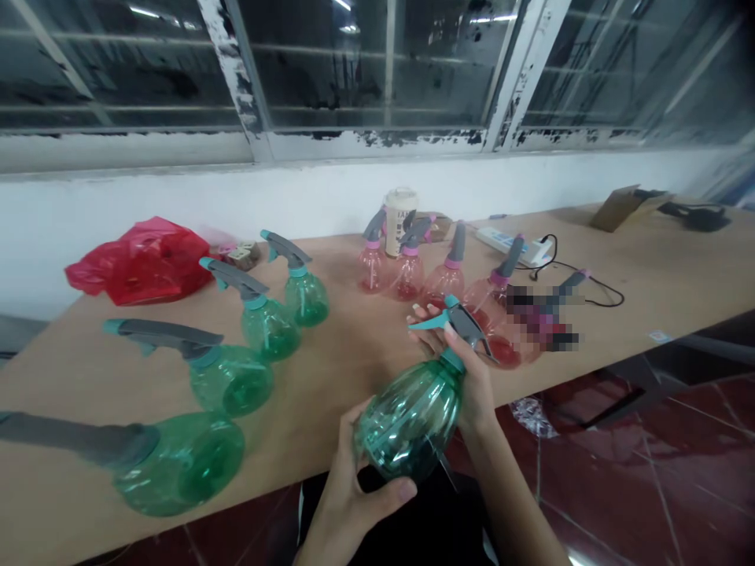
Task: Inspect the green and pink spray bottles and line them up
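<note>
A clear green spray bottle point(413, 413) with a grey and teal spray head is held tilted above the table's front edge. My left hand point(359, 487) cups its rounded base from the left and below, thumb across the bottom. Around the neck and spray head closes my right hand point(465, 362), its thumb on the grey part and its fingertips partly hidden behind the teal trigger. To the left stand several green spray bottles, the nearest green bottle point(182, 464) close to the table edge. Several pink spray bottles point(448, 275) stand in a row beyond my right hand.
A red plastic bag point(145, 263) lies at the back left of the wooden table point(330, 377). Behind the pink bottles is a paper cup point(401, 222). A white power strip point(513, 245) with a black cable and a cardboard piece point(615, 207) are farther right.
</note>
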Tool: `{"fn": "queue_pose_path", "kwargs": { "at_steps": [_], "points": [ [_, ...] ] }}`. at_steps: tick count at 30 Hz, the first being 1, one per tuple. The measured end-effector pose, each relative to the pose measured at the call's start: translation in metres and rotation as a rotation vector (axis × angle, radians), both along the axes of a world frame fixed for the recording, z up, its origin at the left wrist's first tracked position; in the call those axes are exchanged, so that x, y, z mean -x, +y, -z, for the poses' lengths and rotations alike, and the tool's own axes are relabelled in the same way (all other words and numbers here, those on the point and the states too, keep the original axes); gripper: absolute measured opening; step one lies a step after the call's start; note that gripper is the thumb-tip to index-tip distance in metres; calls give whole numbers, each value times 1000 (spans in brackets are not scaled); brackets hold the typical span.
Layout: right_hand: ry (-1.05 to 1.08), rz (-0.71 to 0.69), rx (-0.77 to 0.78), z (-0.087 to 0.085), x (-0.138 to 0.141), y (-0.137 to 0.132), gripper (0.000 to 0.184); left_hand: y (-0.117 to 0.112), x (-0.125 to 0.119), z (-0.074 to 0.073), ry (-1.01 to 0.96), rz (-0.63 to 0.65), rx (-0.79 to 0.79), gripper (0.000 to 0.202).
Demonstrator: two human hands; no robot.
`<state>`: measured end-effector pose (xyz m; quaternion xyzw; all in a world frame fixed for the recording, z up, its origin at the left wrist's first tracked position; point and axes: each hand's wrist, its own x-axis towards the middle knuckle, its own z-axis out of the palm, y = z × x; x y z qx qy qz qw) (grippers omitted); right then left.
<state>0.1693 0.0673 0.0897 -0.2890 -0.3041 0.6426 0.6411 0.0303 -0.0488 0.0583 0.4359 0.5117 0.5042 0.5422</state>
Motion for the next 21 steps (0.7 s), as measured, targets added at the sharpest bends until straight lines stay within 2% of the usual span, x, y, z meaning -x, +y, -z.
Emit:
{"fn": "queue_pose_path", "kwargs": {
  "at_steps": [4,7,9,11,15,18,21],
  "points": [
    [71,-48,-13,-1,-5,2,31,-6,3,-1,98,57,-11,82],
    [111,-53,7,1,-9,4,28,-4,12,0,150,53,2,73],
    [141,-61,17,3,-10,4,23,2,21,4,140,-10,13,67],
    [145,-91,35,3,-8,4,17,12,29,10,155,-133,19,62],
    [106,-85,74,2,-1,0,16,34,44,26,310,-335,-2,52],
    [62,-73,82,2,4,-4,16,44,50,35,414,-362,16,51],
    [60,-127,62,4,8,-8,14,45,51,38,549,-341,36,49]
  ]
}}
